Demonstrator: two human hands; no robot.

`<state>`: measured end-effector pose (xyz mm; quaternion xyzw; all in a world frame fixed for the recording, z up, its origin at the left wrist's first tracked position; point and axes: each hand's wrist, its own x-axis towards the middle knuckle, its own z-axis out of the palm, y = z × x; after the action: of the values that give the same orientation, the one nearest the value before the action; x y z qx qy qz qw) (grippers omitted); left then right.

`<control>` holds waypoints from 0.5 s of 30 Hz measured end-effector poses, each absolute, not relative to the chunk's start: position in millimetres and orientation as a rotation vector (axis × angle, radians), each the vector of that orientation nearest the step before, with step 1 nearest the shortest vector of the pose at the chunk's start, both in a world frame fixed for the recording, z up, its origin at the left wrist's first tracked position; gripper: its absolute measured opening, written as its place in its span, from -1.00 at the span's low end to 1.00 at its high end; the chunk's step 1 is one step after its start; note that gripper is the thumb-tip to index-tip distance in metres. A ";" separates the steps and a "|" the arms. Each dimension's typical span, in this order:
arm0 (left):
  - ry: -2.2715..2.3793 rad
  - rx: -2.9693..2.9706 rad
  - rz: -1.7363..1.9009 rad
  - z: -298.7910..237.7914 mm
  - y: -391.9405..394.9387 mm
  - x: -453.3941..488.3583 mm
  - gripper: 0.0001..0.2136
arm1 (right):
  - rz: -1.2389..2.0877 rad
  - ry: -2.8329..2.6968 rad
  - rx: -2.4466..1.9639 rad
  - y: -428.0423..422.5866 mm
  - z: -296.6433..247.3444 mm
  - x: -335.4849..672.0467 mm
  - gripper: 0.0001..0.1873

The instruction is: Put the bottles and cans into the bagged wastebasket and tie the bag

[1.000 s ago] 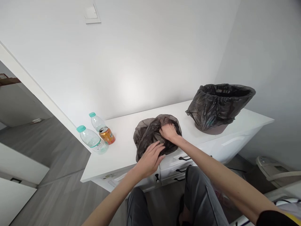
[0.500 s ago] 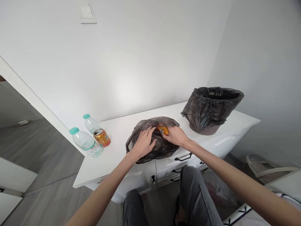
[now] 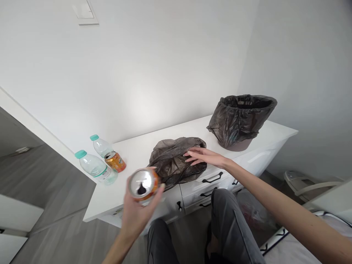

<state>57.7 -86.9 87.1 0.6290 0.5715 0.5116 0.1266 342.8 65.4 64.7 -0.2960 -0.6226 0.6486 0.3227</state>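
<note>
My left hand (image 3: 137,212) is wrapped around an opened orange drink can (image 3: 144,184), its silver top facing me, in front of the cabinet's front edge. My right hand (image 3: 205,157) has its fingers stretched out over the opening of a dark, see-through plastic bag (image 3: 176,161) and holds nothing. That bag lies crumpled on the white cabinet top. To the left stands a second orange can (image 3: 115,162), also opened. Beside it are two clear bottles with teal caps, a nearer bottle (image 3: 95,165) and a farther bottle (image 3: 101,146).
A trash bin (image 3: 239,124) lined with a black bag stands on the right of the white cabinet (image 3: 137,150). Drawers with black handles (image 3: 212,178) face my knees. A wall rises directly behind, with a switch (image 3: 85,11) at upper left.
The can that was at the bag's mouth by my right hand is now in my left hand, drawn left and toward me. My right hand's fingers have straightened.
</note>
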 end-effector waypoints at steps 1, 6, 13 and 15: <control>1.714 1.765 1.519 89.3 -98.4 41.8 -0.41 | 1.634 -1.625 -0.833 72.2 54.3 338.9 -0.53; 2.143 1.269 1.698 86.9 -111.3 -41.1 -0.35 | 1.302 -1.658 -1.096 98.0 9.8 317.9 -0.75; 2.364 1.043 1.669 62.4 -98.2 -109.2 -0.25 | 0.948 -1.786 -1.185 110.7 -20.2 314.6 -0.74; 2.414 1.015 1.629 59.3 -93.7 -113.8 -0.23 | 0.921 -1.796 -1.200 112.5 -25.1 316.4 -0.73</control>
<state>-113.8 -93.7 59.3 0.3291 0.7824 0.5280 0.0287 316.4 112.5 -25.1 -0.4713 -0.7055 0.3619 0.3862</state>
